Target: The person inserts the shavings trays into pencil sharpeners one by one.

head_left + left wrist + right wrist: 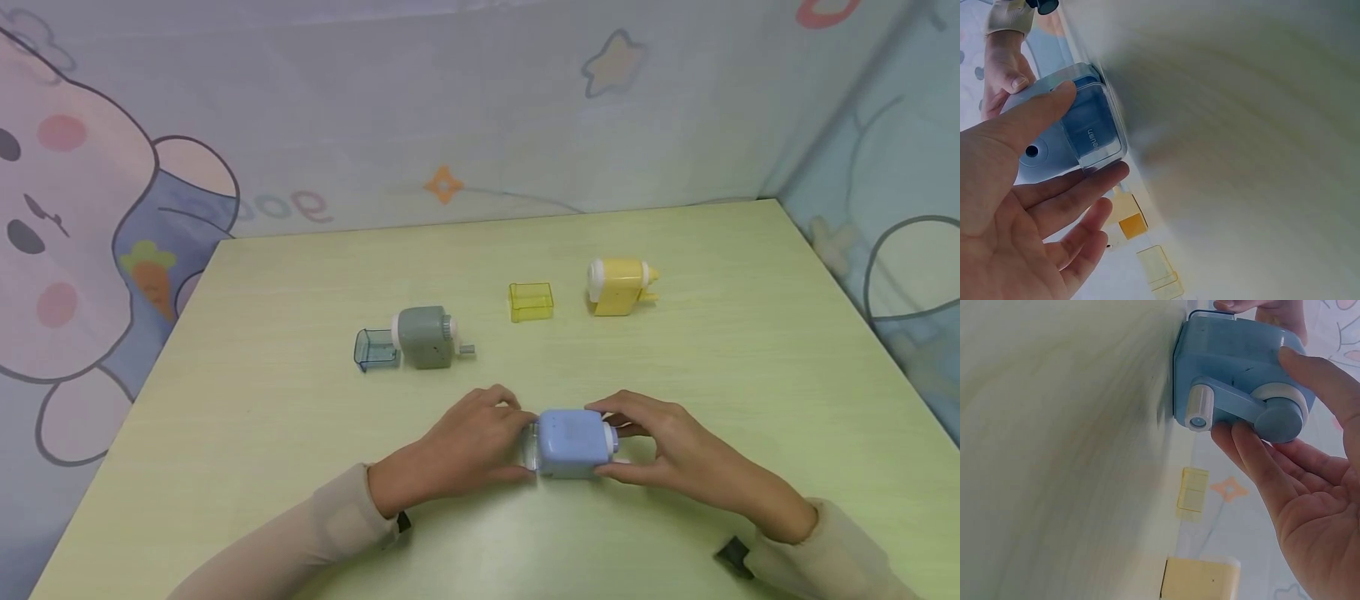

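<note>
- Head view: one blue sharpener (573,442), upright on the pale table (262,417), towards its near side, between the two hands.
- Left hand (476,437), same view: thumb and fingers narrowed on the clear drawer (531,447), which juts from the blue sharpener's end.
- Right hand (675,446), same view: we find thumb and fingers spread to the body's width, holding the blue sharpener at its crank end.
- Farther back, to the left: one grey-green sharpener (424,337), crank pointing right, with a bluish transparent bin (377,348) just beside it.
- Farther back, to the right: one yellow sharpener (618,287); a yellow transparent bin (531,302) stands near, to its left.
- Behind: a printed cloth (375,108) – star, carrot and cartoon figure.
- Left wrist view: we see the left thumb on one side of the clear drawer and fingers on the opposite side; lettering shows on the drawer, and a dark round pencil hole (1032,151) sits in the face beside it.
- Right wrist view: we record a crank (1229,400) with a ridged pale knob (1199,407); the right thumb lies on the body's top edge, the fingers beneath the crank – their exact contact we cannot tell.
</note>
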`<state>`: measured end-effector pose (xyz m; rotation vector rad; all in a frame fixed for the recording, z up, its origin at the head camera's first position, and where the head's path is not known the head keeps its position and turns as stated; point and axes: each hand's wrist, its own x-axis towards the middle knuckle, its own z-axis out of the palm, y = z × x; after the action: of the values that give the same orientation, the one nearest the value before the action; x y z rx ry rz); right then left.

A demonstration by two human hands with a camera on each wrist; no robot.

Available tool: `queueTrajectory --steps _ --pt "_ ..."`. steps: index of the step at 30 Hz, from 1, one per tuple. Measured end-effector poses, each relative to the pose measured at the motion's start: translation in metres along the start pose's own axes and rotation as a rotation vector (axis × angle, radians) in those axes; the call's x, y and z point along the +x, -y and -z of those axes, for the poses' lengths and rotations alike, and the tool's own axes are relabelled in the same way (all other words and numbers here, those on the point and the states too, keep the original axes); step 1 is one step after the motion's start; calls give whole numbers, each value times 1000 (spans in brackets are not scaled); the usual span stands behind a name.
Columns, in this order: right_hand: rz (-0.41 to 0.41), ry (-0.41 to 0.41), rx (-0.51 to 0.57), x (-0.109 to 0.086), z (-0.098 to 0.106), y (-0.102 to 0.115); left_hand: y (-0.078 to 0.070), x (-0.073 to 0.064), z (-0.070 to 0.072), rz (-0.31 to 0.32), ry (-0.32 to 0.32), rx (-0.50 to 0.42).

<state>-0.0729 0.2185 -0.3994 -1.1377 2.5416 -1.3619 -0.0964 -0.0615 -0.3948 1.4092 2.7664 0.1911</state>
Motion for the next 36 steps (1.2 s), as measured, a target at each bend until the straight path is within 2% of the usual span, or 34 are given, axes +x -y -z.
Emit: queueTrajectory --steps 6,23,36 --pt "0 -5 -3 0 0 1 0 0 0 15 5 -31" --pt "3 -12 -22 0 -1 1 0 3 -1 86 23 -197" --pt "19 -18 -24 0 0 2 -1 3 -5 130 11 -305"
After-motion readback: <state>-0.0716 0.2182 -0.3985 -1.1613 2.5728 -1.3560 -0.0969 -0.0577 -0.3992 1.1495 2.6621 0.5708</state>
